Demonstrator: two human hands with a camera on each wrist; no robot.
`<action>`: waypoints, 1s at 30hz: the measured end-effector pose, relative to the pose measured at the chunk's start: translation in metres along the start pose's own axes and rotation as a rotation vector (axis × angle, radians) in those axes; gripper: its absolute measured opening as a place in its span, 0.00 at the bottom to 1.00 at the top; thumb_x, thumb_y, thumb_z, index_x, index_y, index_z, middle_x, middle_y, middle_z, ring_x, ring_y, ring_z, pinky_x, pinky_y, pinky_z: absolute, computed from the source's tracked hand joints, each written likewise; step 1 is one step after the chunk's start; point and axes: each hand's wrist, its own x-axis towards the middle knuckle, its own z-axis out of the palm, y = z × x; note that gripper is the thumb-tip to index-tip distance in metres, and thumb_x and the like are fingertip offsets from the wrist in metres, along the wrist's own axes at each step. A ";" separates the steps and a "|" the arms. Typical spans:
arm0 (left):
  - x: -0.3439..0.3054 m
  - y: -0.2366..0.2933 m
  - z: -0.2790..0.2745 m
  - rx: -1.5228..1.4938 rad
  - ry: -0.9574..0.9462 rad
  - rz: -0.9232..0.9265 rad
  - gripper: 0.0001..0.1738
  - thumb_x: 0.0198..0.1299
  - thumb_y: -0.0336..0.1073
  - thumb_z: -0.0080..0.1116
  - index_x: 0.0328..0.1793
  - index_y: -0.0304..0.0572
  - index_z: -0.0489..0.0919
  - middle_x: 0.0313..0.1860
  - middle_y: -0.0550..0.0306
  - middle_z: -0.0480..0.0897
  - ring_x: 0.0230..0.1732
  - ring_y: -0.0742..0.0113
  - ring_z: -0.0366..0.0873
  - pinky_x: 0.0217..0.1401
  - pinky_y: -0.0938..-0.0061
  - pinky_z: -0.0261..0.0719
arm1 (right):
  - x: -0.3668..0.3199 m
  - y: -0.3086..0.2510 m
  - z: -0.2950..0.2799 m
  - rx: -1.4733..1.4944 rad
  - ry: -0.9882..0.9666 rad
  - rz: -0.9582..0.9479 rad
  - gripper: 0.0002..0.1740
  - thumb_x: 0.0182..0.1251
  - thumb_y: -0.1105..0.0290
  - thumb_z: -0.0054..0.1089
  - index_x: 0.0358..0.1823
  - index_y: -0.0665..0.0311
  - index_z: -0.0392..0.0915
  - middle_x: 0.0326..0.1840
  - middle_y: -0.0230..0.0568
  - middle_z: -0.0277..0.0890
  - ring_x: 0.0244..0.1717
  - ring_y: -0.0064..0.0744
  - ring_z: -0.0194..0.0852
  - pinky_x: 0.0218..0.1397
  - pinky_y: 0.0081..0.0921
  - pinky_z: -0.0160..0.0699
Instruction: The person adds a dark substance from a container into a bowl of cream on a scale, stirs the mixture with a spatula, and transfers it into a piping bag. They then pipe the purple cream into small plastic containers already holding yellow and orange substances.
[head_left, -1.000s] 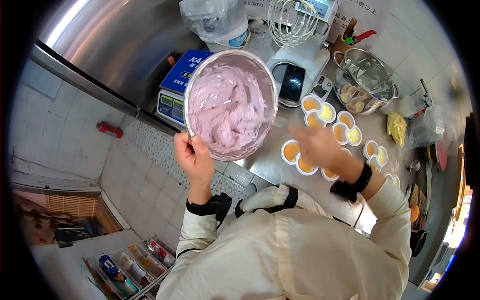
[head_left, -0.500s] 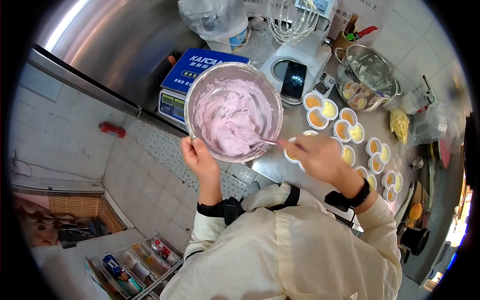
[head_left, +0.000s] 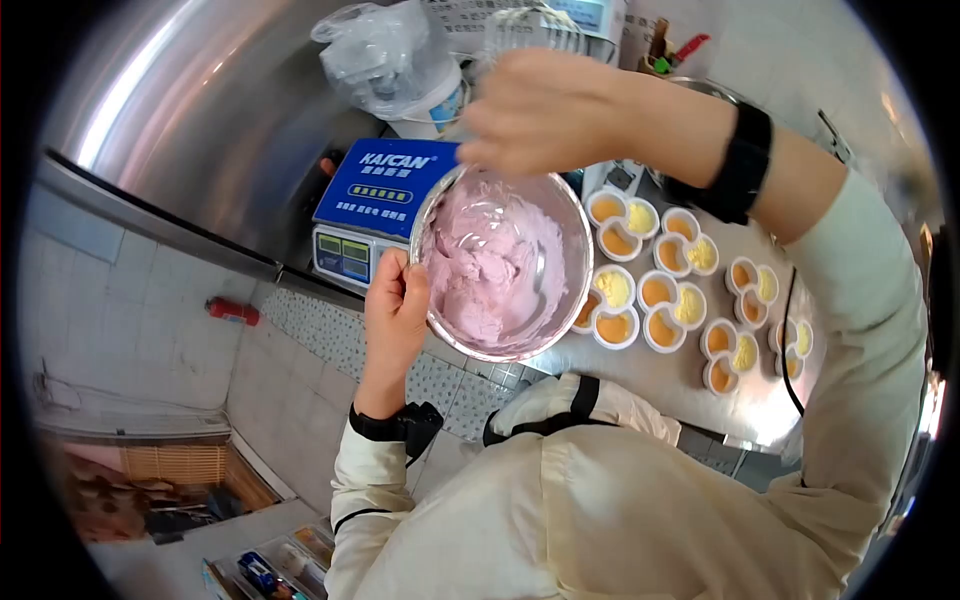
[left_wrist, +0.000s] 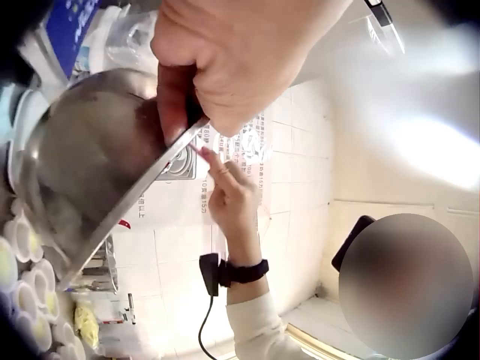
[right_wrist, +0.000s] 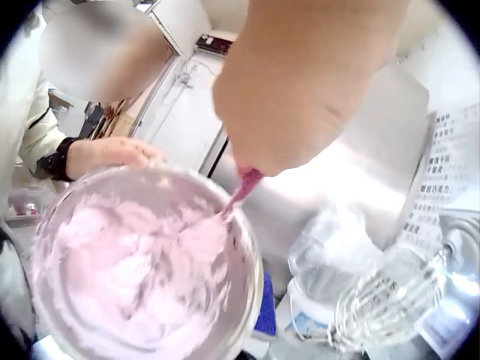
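Observation:
A metal mixing bowl (head_left: pixel 582 290) of thick pink cream (head_left: pixel 490 260) tilts toward the head camera. My left hand (head_left: pixel 395 320) grips its rim at the near left, thumb over the edge; the left wrist view shows the fingers (left_wrist: pixel 172 112) against the bowl's outer wall. Above the far rim, my right hand (head_left: pixel 540 115) holds a spatula with a pink handle (right_wrist: pixel 244 189). In the right wrist view its cream-coated blade (right_wrist: pixel 206 240) lies against the bowl's inner wall. The head view hides the spatula behind the right hand.
Left of the bowl stands a blue-topped scale (head_left: pixel 385 190), with a bagged white bucket (head_left: pixel 425 110) behind. Several three-part white cups (head_left: pixel 615 330) with orange and yellow fillings cover the steel counter (head_left: pixel 640 385) to the right. A wire whisk (right_wrist: pixel 390 300) hangs from the mixer.
My right hand has swung from the bowl's right side up and left to its far rim with the spatula. The bowl has shifted slightly right and toward the body, still in the left hand.

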 end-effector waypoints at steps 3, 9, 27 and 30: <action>-0.004 0.006 -0.012 -0.027 0.058 0.012 0.10 0.61 0.29 0.45 0.27 0.43 0.61 0.23 0.72 0.60 0.26 0.85 0.52 0.26 0.88 0.53 | -0.043 0.001 0.026 0.124 0.045 0.277 0.11 0.46 0.68 0.54 0.35 0.51 0.73 0.18 0.29 0.64 0.18 0.28 0.70 0.20 0.27 0.65; -0.009 0.005 -0.005 -0.022 0.270 0.146 0.08 0.60 0.28 0.45 0.27 0.42 0.63 0.24 0.71 0.59 0.26 0.84 0.53 0.26 0.87 0.54 | -0.071 -0.034 0.002 0.253 -0.128 0.475 0.13 0.45 0.71 0.55 0.37 0.54 0.75 0.14 0.35 0.69 0.18 0.35 0.73 0.17 0.31 0.67; -0.019 -0.004 -0.017 -0.343 0.592 0.274 0.05 0.64 0.32 0.44 0.34 0.43 0.67 0.31 0.66 0.74 0.32 0.83 0.70 0.35 0.84 0.69 | -0.105 -0.129 -0.041 0.394 0.223 0.707 0.22 0.43 0.72 0.58 0.46 0.55 0.78 0.24 0.26 0.63 0.20 0.21 0.62 0.18 0.21 0.55; -0.016 0.001 -0.015 -0.337 0.687 0.231 0.06 0.63 0.31 0.43 0.32 0.43 0.65 0.28 0.69 0.69 0.29 0.84 0.64 0.32 0.86 0.65 | -0.124 -0.113 -0.052 0.373 0.057 0.680 0.22 0.43 0.75 0.57 0.46 0.57 0.78 0.25 0.28 0.66 0.21 0.23 0.64 0.20 0.22 0.59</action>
